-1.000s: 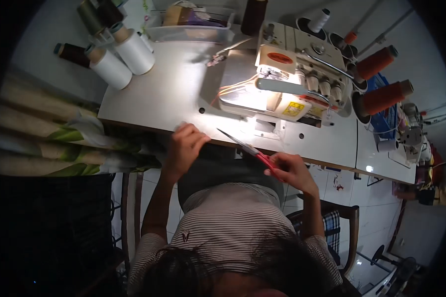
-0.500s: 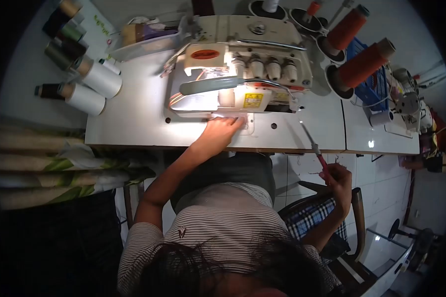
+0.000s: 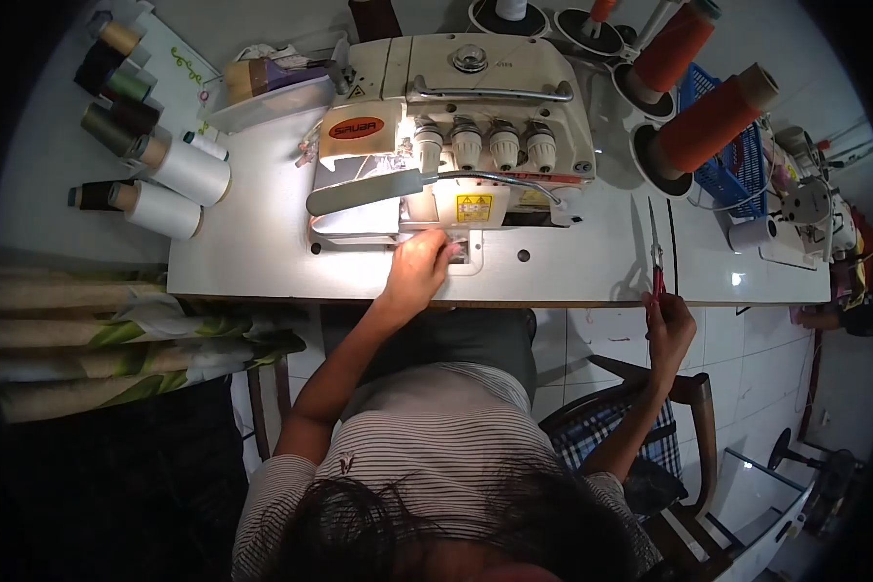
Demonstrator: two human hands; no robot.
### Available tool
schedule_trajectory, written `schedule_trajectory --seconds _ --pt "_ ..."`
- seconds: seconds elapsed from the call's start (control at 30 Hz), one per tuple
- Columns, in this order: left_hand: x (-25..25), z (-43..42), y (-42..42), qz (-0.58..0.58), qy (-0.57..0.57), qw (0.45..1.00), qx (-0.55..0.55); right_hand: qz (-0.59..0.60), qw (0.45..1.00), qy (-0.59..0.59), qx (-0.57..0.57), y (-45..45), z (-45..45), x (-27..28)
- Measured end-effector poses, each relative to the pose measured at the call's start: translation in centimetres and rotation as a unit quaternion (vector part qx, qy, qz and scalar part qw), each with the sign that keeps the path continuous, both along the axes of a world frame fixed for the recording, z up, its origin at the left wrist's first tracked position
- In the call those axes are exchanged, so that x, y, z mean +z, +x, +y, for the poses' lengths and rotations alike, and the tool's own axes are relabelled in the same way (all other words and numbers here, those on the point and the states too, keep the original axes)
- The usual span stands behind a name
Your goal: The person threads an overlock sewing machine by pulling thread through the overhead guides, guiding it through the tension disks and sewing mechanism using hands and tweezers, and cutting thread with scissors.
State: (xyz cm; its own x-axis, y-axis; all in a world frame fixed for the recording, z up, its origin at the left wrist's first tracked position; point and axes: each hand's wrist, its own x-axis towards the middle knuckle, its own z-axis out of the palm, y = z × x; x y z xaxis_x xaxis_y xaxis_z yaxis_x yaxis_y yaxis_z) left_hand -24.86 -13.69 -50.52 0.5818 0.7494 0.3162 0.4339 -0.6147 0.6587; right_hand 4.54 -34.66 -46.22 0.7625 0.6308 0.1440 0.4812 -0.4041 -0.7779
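Note:
My left hand (image 3: 417,270) is on the white table at the front of an overlock sewing machine (image 3: 456,116). Its fingers are pinched together over a small framed opening (image 3: 468,254) in the tabletop; what they hold, if anything, is too small to make out. My right hand (image 3: 670,328) is off to the right, just past the table's front edge. Closed around the red handles of a pair of scissors (image 3: 657,254), it points their blades away from me above the table. The machine's lamp (image 3: 364,194) lights the area beyond my left hand.
Orange thread cones (image 3: 713,121) stand at the back right, beside a blue basket (image 3: 732,179). White thread cones (image 3: 165,210) and darker spools are at the left. A clear plastic box (image 3: 286,97) sits behind. A wooden chair (image 3: 694,407) is at my right.
The scissors have moved right and forward over the table and now point straight away from me. My left hand has shifted slightly left, and the opening by its fingers shows more. The camera view has shifted a little.

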Motion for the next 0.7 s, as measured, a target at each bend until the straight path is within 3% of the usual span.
schedule_trajectory --seconds 0.03,0.1,0.17,0.23,0.3,0.33,0.43,0.53,0.7 --pt "0.1 -0.1 0.1 0.000 -0.001 1.000 0.003 0.002 1.000 0.005 -0.012 0.0 0.2 -0.2" --pt "0.5 -0.7 0.3 0.142 0.091 0.985 0.034 -0.052 0.999 -0.004 -0.016 0.5 0.4 -1.0" --pt "1.6 -1.2 0.3 0.211 0.047 0.976 0.012 -0.110 0.994 -0.010 -0.020 0.5 0.8 -0.8" --pt "3.5 -2.1 0.1 0.238 -0.005 0.971 -0.037 -0.175 0.979 -0.095 -0.045 0.2 1.6 0.1" --pt "3.5 -2.8 0.0 0.234 0.126 0.961 -0.082 -0.185 0.976 -0.104 -0.045 0.4 2.0 0.0" --pt "3.7 -3.0 0.1 0.267 0.125 0.953 -0.075 -0.198 0.973 -0.109 -0.042 0.4 2.1 -0.2" --pt "3.7 -3.3 0.5 0.244 0.134 0.960 -0.013 -0.212 0.972 -0.095 -0.042 0.9 2.4 -1.2" --pt "2.4 -2.9 0.0 0.183 0.077 0.980 -0.033 -0.216 0.969 -0.101 -0.069 1.3 2.6 -1.5" --pt "2.0 -3.5 -0.7 -0.011 0.102 0.995 0.020 -0.268 0.942 -0.161 -0.125 2.6 2.4 -1.2"
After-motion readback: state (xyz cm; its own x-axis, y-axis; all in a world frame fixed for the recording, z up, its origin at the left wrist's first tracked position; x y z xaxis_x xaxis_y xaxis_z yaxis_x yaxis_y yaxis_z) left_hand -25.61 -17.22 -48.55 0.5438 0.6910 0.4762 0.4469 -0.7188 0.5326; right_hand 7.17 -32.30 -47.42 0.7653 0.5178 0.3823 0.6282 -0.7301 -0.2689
